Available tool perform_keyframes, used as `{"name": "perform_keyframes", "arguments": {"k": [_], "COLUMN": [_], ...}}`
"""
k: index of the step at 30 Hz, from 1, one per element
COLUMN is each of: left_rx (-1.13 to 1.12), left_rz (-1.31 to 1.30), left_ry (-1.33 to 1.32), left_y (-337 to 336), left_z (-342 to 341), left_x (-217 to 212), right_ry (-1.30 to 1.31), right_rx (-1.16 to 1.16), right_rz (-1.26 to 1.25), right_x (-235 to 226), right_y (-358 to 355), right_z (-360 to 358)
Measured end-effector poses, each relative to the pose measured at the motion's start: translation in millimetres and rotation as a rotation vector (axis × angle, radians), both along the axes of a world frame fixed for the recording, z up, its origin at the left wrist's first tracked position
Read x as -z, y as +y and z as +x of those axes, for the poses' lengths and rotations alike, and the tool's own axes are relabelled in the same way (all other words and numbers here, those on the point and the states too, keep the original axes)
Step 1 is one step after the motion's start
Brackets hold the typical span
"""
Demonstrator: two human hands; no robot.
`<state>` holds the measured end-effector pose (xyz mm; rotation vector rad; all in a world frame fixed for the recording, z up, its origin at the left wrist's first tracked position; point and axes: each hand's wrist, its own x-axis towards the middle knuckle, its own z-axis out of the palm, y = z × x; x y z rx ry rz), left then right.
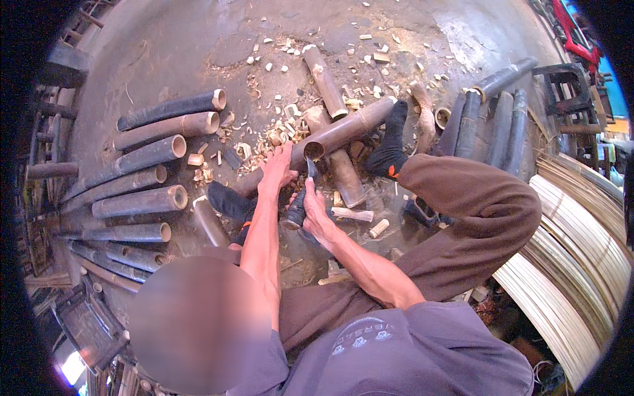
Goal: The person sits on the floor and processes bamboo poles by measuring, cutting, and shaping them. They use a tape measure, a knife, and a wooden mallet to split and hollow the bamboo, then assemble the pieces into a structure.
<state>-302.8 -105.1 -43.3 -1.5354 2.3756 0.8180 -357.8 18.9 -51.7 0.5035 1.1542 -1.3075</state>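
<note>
left hand (pixel 276 173) grips the open end of the bamboo pole (pixel 343 131), steadying it across the sock-clad foot (pixel 389 142). right hand (pixel 316 212) is clenched on a knife (pixel 300 201), its blade at the pole's rim. cut bamboo tubes (pixel 142 178) lie stacked alongside, wood chips (pixel 284 125) beyond.

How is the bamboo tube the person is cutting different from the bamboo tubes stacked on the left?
The brown bamboo tube being cut lies alone, its open end gripped by the left hand, with the right hand working a knife at its rim. The stacked dark bamboo tubes lie untouched, side by side. All are hollow.
</note>
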Motion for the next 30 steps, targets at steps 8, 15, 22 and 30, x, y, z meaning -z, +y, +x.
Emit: {"name": "perform_keyframes", "arguments": {"k": [8, 15, 22, 30], "left_rx": [0.013, -0.007, 0.0, -0.006], "left_rz": [-0.014, -0.06, -0.059, -0.069], "left_ry": [0.049, 0.016, 0.006, -0.018], "left_y": [3.2, 1.5, 0.1, 3.1], "left_z": [-0.6, -1.7, -5.8, -3.3], "left_x": [2.2, -1.1, -1.1, 5.4], "right_ry": [0.278, 1.57, 2.036, 2.028], "right_rx": [-0.058, -1.033, -1.743, -1.819], "right_rz": [0.186, -0.02, -0.357, -0.383], "right_x": [25.7, -64.0, -101.5, -77.6], "right_y": [-7.9, -8.8, -63.2, -86.7], "right_z": [-6.1, -141.0, -203.4, -188.5]}}
